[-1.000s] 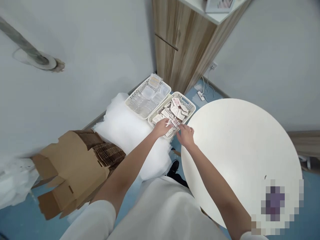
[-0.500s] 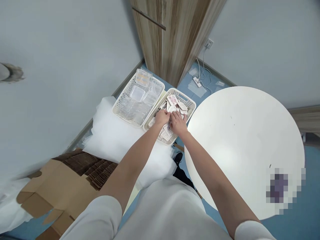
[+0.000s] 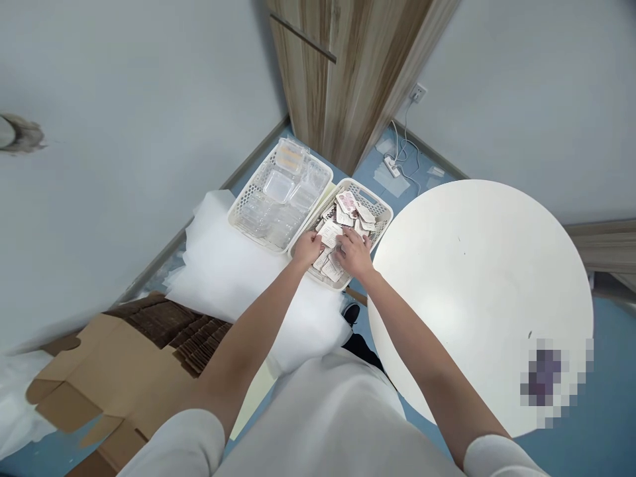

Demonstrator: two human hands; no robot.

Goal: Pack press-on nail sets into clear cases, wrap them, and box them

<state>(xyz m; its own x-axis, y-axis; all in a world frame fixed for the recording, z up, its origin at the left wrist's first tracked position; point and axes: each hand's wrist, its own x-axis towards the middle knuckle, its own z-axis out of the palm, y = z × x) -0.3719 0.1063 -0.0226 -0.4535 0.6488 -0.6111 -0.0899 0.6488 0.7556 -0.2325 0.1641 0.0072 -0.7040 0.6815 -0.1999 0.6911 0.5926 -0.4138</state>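
Note:
A white perforated basket [image 3: 381, 207] holds many small printed cards [image 3: 346, 202], some with pink pictures and others with text. My left hand [image 3: 308, 249] is closed at the left edge of a white text-printed card [image 3: 330, 234], pinching it above the pile. My right hand [image 3: 354, 253] reaches over the right side of the same basket with its fingers apart, resting on or just above the cards; its thumb side is close to the held card's right edge. What lies under the right palm is hidden.
Left of the cards, a second white basket [image 3: 233, 215] holds clear plastic boxes [image 3: 278, 187]. White foam sheets [image 3: 223, 258] and brown cardboard [image 3: 124, 358] lie nearer. A round white table [image 3: 477, 285] stands at right; a power strip [image 3: 391, 165] with cables lies on the floor.
My left hand has moved left and slightly down, away from my right hand, and a text-printed card now shows between them. The right hand stays over the cards.

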